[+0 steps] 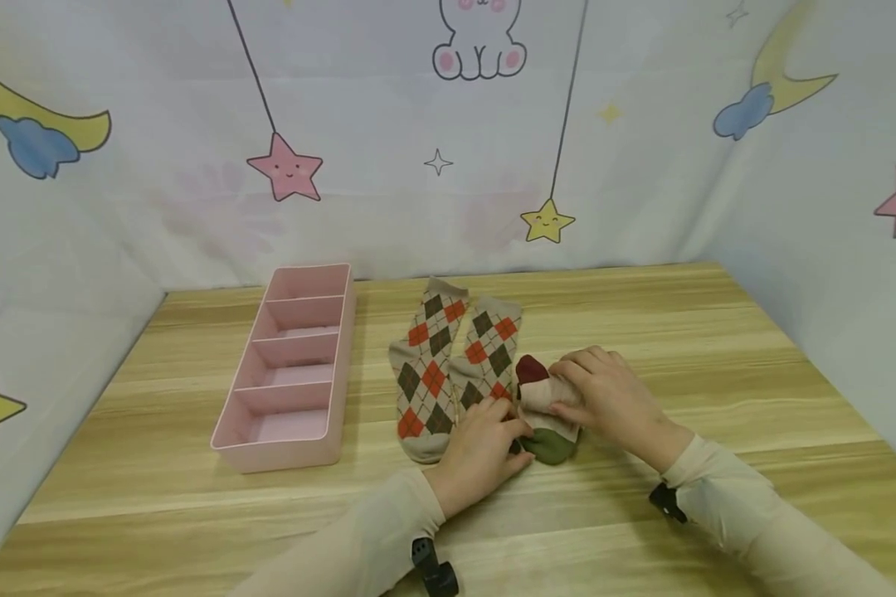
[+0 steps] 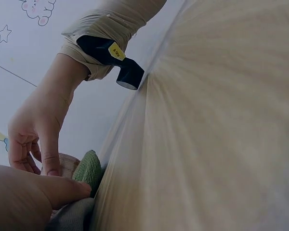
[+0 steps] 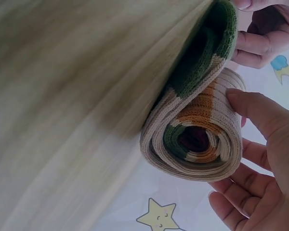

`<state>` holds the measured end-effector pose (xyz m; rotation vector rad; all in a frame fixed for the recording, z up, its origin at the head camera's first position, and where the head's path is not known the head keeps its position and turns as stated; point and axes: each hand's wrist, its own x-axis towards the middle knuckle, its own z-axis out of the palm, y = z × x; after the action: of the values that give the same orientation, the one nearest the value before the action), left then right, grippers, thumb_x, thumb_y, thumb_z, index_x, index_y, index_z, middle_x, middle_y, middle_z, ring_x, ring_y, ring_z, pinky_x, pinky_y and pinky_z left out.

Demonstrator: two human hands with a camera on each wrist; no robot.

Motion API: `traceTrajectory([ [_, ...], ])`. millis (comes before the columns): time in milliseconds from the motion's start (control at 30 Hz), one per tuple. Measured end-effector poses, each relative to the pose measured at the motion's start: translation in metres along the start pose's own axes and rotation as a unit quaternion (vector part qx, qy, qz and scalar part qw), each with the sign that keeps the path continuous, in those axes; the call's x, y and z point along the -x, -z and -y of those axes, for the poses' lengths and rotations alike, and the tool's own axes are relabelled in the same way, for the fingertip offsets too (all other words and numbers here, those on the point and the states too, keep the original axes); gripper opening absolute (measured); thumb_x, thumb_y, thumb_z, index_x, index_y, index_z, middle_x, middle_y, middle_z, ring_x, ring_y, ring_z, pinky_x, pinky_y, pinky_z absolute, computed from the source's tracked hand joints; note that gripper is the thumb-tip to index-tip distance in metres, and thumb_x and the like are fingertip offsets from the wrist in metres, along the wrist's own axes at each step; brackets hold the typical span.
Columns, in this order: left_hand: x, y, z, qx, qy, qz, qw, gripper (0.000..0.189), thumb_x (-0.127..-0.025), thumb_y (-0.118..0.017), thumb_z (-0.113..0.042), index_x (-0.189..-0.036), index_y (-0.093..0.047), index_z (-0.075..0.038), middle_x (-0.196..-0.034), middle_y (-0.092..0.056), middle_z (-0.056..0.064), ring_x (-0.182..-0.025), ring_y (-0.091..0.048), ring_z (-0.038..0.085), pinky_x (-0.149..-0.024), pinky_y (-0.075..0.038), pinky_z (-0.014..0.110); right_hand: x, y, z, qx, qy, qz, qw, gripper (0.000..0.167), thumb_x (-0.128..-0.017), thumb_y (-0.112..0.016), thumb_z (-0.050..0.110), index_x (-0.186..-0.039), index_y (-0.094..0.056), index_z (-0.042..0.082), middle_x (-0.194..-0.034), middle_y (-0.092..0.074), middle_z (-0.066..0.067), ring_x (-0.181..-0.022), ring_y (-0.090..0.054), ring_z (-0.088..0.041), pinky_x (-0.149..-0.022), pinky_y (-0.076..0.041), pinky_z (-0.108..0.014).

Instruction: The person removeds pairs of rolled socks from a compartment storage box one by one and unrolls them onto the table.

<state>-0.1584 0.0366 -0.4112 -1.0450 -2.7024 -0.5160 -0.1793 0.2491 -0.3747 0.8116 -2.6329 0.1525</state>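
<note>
A cream ribbed sock (image 3: 192,159) with green, orange and dark red parts is rolled up, with a green end (image 1: 551,448) stretching out from the roll along the table. My right hand (image 1: 612,398) grips the roll, thumb on one side and fingers around the other. At the green end, my left hand (image 1: 481,456) holds the sock with thumb and fingertips, seen close up in the left wrist view. Just left of the roll lie two argyle socks (image 1: 427,365), beige with red and dark diamonds. The left hand partly covers the nearer argyle sock (image 1: 490,348).
To the left, a pink box (image 1: 336,381) with several compartments stands on the wood-grain table (image 1: 157,431). A pale cloth (image 1: 388,215) printed with stars and moons hangs behind the table and along its sides.
</note>
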Motion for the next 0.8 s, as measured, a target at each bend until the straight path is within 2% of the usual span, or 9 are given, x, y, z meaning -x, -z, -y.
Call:
traceTrajectory([
  [267, 0.000, 0.001, 0.000, -0.002, 0.005, 0.006, 1.0000, 0.021, -0.083, -0.074, -0.037, -0.097, -0.074, -0.022, -0.094, -0.059, -0.005, -0.088, -0.052, 0.012, -0.076, -0.041, 0.025, -0.003, -0.003, -0.001, 0.000, 0.032, -0.050, 0.9982, 0.038, -0.073, -0.082, 0.026, -0.103, -0.068, 0.007, -0.101, -0.066, -0.008, -0.097, -0.058, -0.027, -0.078, -0.046, -0.042],
  [467, -0.001, 0.001, 0.000, -0.013, 0.004, 0.005, 0.9999, 0.021, -0.083, -0.074, -0.038, -0.096, -0.074, -0.022, -0.095, -0.059, -0.005, -0.087, -0.052, 0.011, -0.076, -0.041, 0.025, -0.008, -0.007, -0.003, -0.009, 0.061, -0.092, 0.9939, 0.024, -0.076, -0.078, 0.013, -0.097, -0.069, 0.007, -0.095, -0.065, -0.008, -0.092, -0.059, -0.027, -0.073, -0.046, -0.040],
  [600, -0.002, 0.001, -0.001, -0.006, 0.000, -0.004, 1.0000, 0.020, -0.083, -0.074, -0.038, -0.095, -0.074, -0.022, -0.097, -0.060, -0.004, -0.088, -0.053, 0.012, -0.077, -0.042, 0.026, -0.012, -0.008, -0.006, -0.014, 0.053, -0.089, 0.9945, 0.020, -0.077, -0.076, 0.008, -0.096, -0.070, 0.007, -0.094, -0.067, -0.008, -0.090, -0.059, -0.026, -0.072, -0.045, -0.040],
  [800, -0.006, -0.001, -0.001, -0.015, -0.004, -0.007, 0.9999, 0.020, -0.083, -0.074, -0.039, -0.091, -0.071, -0.022, -0.104, -0.062, -0.005, -0.096, -0.056, 0.012, -0.083, -0.045, 0.027, -0.017, -0.008, -0.009, -0.007, 0.015, -0.048, 0.9987, 0.019, -0.082, -0.073, 0.012, -0.101, -0.073, 0.008, -0.098, -0.071, -0.007, -0.093, -0.060, -0.026, -0.075, -0.045, -0.041],
])
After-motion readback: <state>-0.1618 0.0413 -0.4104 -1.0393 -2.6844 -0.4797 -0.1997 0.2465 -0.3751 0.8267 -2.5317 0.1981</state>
